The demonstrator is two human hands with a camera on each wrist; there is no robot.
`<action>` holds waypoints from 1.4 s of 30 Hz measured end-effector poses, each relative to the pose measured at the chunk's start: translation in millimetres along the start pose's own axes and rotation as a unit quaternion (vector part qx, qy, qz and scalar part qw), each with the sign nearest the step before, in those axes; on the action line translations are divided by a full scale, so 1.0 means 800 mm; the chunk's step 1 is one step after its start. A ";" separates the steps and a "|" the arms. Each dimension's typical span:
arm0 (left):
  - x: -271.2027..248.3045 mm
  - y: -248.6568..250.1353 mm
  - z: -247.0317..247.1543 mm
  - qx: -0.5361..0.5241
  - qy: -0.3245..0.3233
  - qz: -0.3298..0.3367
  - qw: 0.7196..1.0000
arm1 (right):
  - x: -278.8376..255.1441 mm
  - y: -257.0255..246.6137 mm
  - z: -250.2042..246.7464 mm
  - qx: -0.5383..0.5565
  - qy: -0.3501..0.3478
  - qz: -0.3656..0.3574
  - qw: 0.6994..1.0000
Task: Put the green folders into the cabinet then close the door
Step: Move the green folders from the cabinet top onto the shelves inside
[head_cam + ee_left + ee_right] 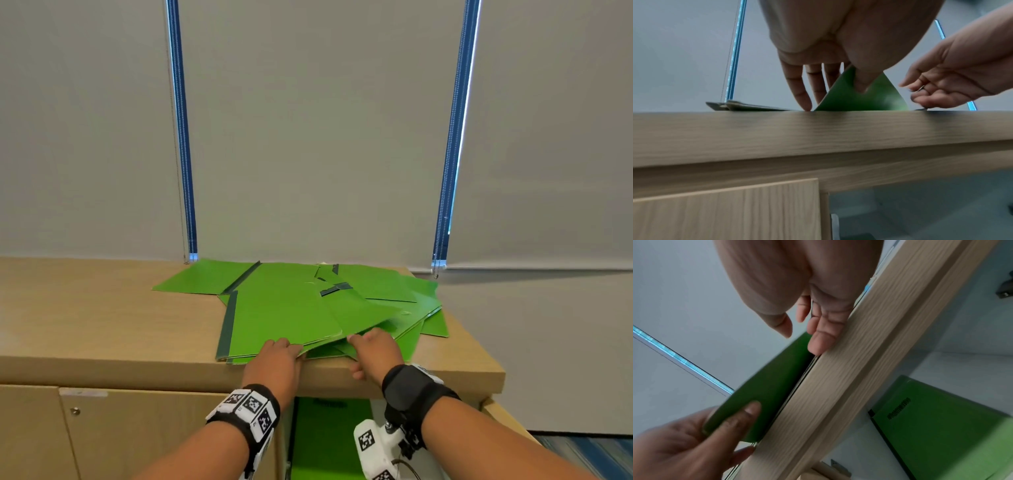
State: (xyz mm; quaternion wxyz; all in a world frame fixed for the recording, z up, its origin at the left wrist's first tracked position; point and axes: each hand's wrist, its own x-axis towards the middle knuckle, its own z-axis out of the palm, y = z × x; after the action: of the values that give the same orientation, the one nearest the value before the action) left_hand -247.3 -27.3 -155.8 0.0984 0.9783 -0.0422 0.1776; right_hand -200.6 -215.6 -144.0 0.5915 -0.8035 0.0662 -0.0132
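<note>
An office: wood-laminate cabinet [102, 318], green folders [284, 308], grey roller blinds [318, 137], blue carpet [589, 452].

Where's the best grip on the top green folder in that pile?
Take the top green folder at its near edge, from the front. That edge overhangs the countertop lip and already lifts off the pile, leaving room for a thumb below. The left hand pinches there.

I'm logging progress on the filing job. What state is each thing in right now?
Green folders: loose pile on the cabinet top, front corner lifted.
Left hand: pinches the lifted folder corner.
Right hand: open, at the pile's edge.
Cabinet: compartment open, a green folder inside.
</note>
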 end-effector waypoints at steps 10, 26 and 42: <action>-0.019 0.025 -0.007 -0.038 0.001 0.093 0.995 | -0.015 0.010 -0.005 0.287 -0.114 0.074 0.948; -0.010 -0.031 0.011 0.009 -0.110 -0.111 0.988 | 0.012 0.024 -0.066 0.238 0.182 -0.087 0.950; -0.005 0.012 -0.045 -0.290 0.066 -0.119 0.947 | -0.049 -0.011 -0.114 0.315 0.067 -0.127 0.938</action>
State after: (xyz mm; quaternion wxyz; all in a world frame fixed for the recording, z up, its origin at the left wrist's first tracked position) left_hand -264.3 -29.1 -122.7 0.4004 0.8917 0.0315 0.2087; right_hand -247.7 -294.5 -106.1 0.8018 -0.5750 -0.0043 -0.1624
